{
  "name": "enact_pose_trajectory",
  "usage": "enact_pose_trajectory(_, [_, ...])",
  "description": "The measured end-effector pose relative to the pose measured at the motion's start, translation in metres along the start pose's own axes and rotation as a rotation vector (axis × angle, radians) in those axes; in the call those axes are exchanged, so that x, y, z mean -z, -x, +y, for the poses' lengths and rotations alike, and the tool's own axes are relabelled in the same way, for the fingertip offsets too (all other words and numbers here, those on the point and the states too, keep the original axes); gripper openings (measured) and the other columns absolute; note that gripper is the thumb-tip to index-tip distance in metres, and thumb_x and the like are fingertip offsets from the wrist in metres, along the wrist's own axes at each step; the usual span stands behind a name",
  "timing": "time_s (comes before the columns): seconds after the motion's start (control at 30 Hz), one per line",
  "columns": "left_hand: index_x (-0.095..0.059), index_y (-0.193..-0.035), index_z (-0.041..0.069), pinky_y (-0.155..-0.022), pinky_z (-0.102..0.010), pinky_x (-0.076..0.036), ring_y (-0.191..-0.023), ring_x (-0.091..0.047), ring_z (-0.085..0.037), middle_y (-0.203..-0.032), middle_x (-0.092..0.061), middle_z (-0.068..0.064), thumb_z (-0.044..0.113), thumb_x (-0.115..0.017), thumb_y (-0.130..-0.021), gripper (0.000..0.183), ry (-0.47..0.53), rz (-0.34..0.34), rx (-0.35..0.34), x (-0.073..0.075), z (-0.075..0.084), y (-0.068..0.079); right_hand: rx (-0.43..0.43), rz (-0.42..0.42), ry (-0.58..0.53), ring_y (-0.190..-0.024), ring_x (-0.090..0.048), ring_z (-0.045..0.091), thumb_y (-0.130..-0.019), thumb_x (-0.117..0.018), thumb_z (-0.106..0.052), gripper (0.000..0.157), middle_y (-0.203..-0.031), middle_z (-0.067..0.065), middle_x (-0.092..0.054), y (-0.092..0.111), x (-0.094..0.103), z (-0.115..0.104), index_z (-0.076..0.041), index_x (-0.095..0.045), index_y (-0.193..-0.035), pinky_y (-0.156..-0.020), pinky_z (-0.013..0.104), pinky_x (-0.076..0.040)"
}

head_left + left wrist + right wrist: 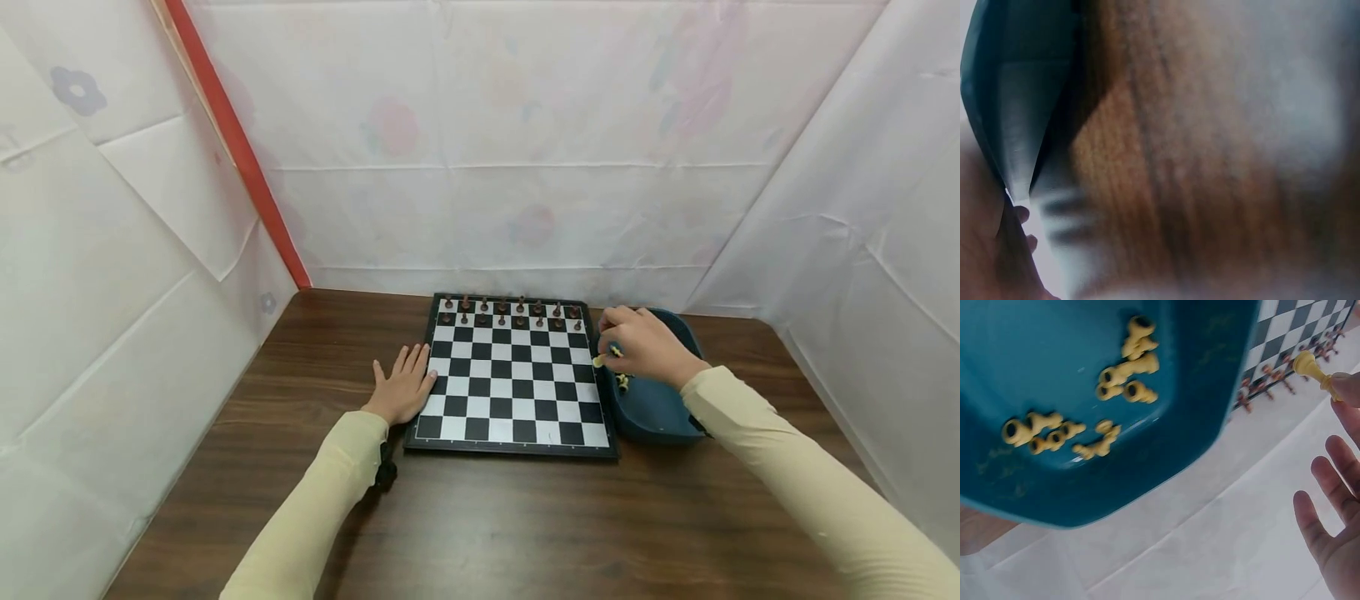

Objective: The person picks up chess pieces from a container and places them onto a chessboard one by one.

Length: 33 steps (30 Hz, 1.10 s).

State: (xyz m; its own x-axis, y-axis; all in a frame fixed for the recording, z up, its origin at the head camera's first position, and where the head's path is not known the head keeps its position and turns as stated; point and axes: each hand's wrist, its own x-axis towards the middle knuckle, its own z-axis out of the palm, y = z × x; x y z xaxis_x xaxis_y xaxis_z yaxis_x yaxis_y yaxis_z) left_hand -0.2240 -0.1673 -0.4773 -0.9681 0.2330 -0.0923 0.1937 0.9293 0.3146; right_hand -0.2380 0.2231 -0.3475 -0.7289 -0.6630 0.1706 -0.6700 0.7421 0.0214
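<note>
My right hand (pixel 651 346) is over the left side of a blue plastic bin (pixel 660 417), near the chessboard's right edge. It pinches a pale yellow chess piece (pixel 1311 367) between thumb and index finger, base outward, while the other fingers stay loosely extended. Several more yellow chess pieces (pixel 1138 365) lie jumbled in the bin. My left hand (pixel 401 390) lies with fingers spread at the left edge of the black-and-white chessboard (pixel 510 386), fingertips touching it. Dark brown chess pieces (pixel 502 308) stand in two rows along the board's far side.
The board and bin stand side by side on a dark wooden table (pixel 495 525). White patterned sheeting (pixel 487 167) hangs behind and at both sides. A red strip (pixel 240 150) runs down the back left corner. The left wrist view is mostly blurred wood.
</note>
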Motion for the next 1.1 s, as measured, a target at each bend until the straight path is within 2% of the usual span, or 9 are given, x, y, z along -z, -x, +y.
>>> enact_pose_trajectory(0.3, [-0.003,-0.154,0.009,-0.101,-0.072,0.007,-0.144,-0.002,-0.035,-0.158,-0.011,-0.016,0.042,-0.02,-0.104,0.063,0.031,-0.033,0.034,0.001,0.003,0.003,0.079,-0.026,0.009,-0.086,-0.05,0.017,-0.074,-0.08,-0.022,0.007,-0.097,0.002,-0.057,-0.019,-0.004,-0.033,-0.019,-0.074,-0.075,-0.069,0.035,-0.039])
enact_pose_trajectory(0.67, [-0.006,-0.154,0.009,-0.101,-0.072,0.005,-0.144,-0.005,-0.035,-0.157,-0.015,-0.015,0.04,-0.02,-0.104,0.061,0.016,-0.019,0.04,0.003,0.009,0.005,0.218,-0.027,-0.03,-0.083,-0.05,0.015,-0.075,-0.08,-0.025,0.007,-0.094,-0.001,-0.056,-0.034,-0.019,-0.062,-0.021,-0.075,-0.073,-0.07,0.035,-0.041])
enact_pose_trajectory(1.1, [-0.009,-0.154,0.009,-0.101,-0.072,0.004,-0.144,-0.007,-0.034,-0.157,-0.017,-0.014,0.032,-0.022,-0.103,0.058,0.016,-0.004,0.052,0.003,0.011,0.005,0.302,-0.116,-0.042,-0.087,-0.053,0.014,-0.078,-0.077,-0.028,0.007,-0.098,-0.002,-0.058,-0.044,-0.036,-0.098,-0.022,-0.075,-0.075,-0.071,0.034,-0.043])
